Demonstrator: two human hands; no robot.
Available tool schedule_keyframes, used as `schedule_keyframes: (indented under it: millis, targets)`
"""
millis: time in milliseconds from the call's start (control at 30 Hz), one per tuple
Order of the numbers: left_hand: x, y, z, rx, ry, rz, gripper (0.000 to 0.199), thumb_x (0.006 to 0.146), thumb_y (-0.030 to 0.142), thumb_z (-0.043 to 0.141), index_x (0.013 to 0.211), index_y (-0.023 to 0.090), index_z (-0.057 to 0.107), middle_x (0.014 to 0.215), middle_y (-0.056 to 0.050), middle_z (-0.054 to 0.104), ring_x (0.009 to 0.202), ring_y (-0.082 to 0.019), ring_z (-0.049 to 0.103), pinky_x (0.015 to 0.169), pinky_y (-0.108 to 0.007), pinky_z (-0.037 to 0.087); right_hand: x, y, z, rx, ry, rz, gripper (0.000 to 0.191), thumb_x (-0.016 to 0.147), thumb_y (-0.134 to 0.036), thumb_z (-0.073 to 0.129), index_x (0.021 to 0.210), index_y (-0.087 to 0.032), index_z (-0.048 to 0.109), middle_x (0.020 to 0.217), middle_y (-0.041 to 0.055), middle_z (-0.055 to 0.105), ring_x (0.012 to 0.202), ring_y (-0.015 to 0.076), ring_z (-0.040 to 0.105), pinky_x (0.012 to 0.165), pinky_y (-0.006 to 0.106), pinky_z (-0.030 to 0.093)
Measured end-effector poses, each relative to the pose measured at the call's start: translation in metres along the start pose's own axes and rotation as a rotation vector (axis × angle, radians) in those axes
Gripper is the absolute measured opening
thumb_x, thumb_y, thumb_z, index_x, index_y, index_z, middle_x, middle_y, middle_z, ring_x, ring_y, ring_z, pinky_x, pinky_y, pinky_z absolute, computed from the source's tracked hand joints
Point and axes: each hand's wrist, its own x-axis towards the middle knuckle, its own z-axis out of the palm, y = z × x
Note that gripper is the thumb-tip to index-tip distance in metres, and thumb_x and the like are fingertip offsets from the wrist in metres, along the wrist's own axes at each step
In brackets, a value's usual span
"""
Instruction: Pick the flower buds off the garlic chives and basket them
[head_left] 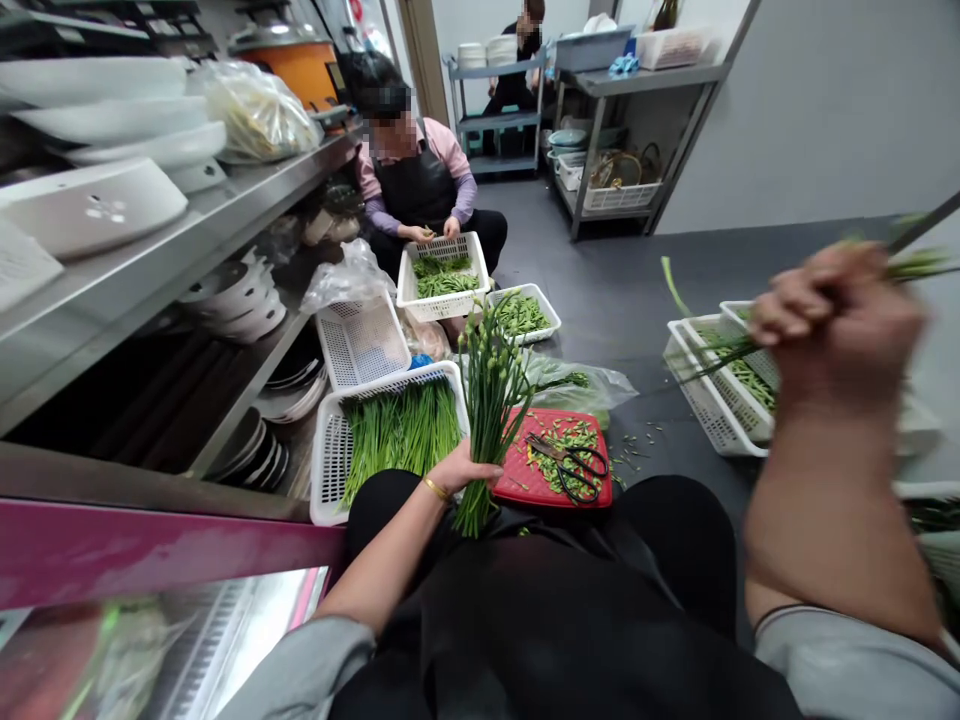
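My left hand (465, 468), a yellow bangle on its wrist, is closed around an upright bunch of flowering chive stems (491, 385) with pale buds on top. Raised at the right and smeared by motion, my right hand (840, 310) is clenched on a few thin green stems (921, 263). Black-handled scissors (570, 466) lie with their blades apart on a red tray (516, 478) among short green cuttings (559, 432). Left of the bunch, a white basket (325, 470) holds long green stems (401, 425) laid side by side.
A co-worker (420, 165) sits ahead, hands over a white basket (446, 308) of cut greens. More white baskets (724, 425) stand at the right. A steel shelf (225, 225) with dishes runs along the left. Beyond are a cart (495, 122) and another person (514, 70).
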Motion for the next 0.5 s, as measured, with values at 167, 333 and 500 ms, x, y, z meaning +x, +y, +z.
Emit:
schedule_keyframes:
  millis: [167,333,500]
  targets:
    - [-0.001,0.007,0.007,0.080,-0.006,-0.028,0.045,0.059,0.049,0.081,0.062,0.013,0.055,0.051,0.002,0.055,0.047,-0.009,0.049,0.049,-0.022,0.038,-0.030,0.056,0.100,-0.032,-0.254,0.226,0.047,0.058,-0.061,0.079,0.074,-0.019,0.066,0.044,-0.0105,0.028,0.039,0.0045,0.021,0.039,0.025,0.015]
    - [-0.007,0.006,0.007,0.086,-0.046,-0.072,0.045,0.060,0.050,0.081,0.067,0.013,0.056,0.052,0.002,0.055,0.047,-0.010,0.050,0.049,-0.022,0.039,-0.035,0.066,0.124,-0.151,-0.264,0.110,0.038,0.067,-0.050,0.076,0.058,-0.017,0.060,0.048,-0.0059,0.039,0.047,0.0054,0.031,0.046,0.025,0.025]
    - [-0.008,-0.001,-0.002,0.014,-0.111,-0.058,0.046,0.060,0.049,0.083,0.073,0.012,0.057,0.052,0.002,0.055,0.045,-0.009,0.049,0.047,-0.022,0.039,0.016,0.028,0.044,0.090,0.279,-0.110,0.047,0.062,-0.059,0.072,0.057,-0.024,0.041,0.049,-0.0079,0.029,0.040,0.0051,0.023,0.038,0.026,0.011]
